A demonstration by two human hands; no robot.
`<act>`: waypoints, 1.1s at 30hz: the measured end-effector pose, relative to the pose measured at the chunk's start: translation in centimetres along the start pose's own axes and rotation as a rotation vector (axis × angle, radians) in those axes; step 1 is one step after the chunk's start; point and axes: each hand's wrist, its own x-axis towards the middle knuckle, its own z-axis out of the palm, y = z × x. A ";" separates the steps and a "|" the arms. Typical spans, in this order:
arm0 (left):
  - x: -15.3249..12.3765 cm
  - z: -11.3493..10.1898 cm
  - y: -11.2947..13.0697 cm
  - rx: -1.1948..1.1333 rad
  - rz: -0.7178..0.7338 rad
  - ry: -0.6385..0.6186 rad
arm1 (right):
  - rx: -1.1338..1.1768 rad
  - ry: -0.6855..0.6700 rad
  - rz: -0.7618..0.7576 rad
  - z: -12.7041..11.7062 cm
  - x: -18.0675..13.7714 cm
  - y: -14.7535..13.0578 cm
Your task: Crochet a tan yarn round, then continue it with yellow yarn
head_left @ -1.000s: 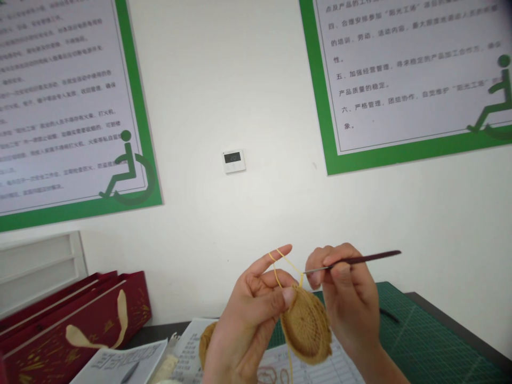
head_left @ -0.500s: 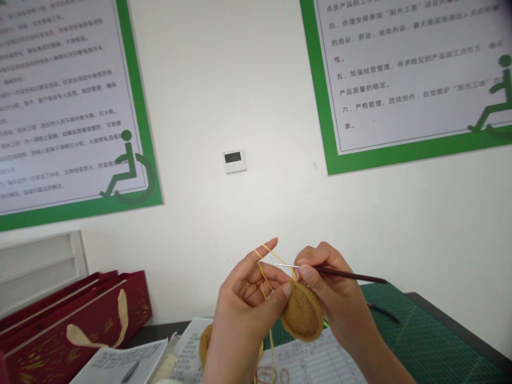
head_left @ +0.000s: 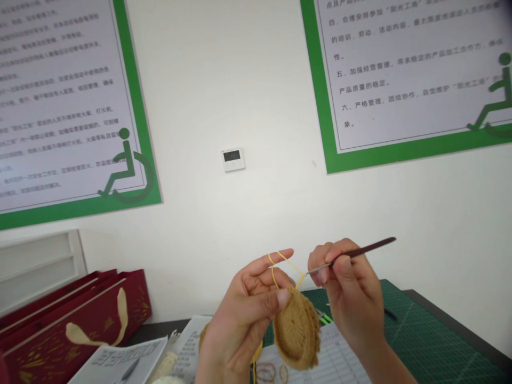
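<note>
My left hand (head_left: 250, 306) pinches the top edge of a round mustard-brown crochet piece (head_left: 298, 330) between thumb and fingers. Yellow yarn (head_left: 273, 273) wraps my raised left index finger and runs over to the piece. In my right hand (head_left: 352, 282) is a crochet hook (head_left: 370, 248) with a dark red handle, closed between thumb and fingers. The hook's metal tip meets a yellow loop just above the piece's top edge. Where the tip sits in the loop is too small to make out.
A green cutting mat (head_left: 424, 330) covers the table's right side. Printed sheets (head_left: 334, 346) lie below my hands, with coiled brown yarn (head_left: 266, 372) on them. Dark red gift bags (head_left: 80, 330) stand at left, near a pen (head_left: 130, 369). A thermostat (head_left: 233, 159) hangs on the wall.
My right hand has moved right and turned, so the hook's handle now points up to the right. A yellow loop is drawn up from the piece, which hangs slightly lower.
</note>
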 end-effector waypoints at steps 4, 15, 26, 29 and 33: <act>0.1 -0.3 0.1 0.078 0.037 0.000 | 0.237 -0.029 0.331 0.5 0.4 -0.4; -0.8 1.9 -0.2 0.355 0.260 0.272 | -0.551 -0.219 -0.335 -1.1 0.2 0.0; -0.3 0.5 0.2 0.002 -0.027 -0.039 | -0.066 -0.065 -0.145 0.2 -0.4 -0.3; -0.5 0.2 0.5 0.002 -0.017 -0.060 | 0.113 -0.030 0.097 0.6 0.0 -1.1; -0.7 0.2 0.6 0.121 0.074 0.021 | 0.279 -0.071 0.381 0.9 0.2 -1.1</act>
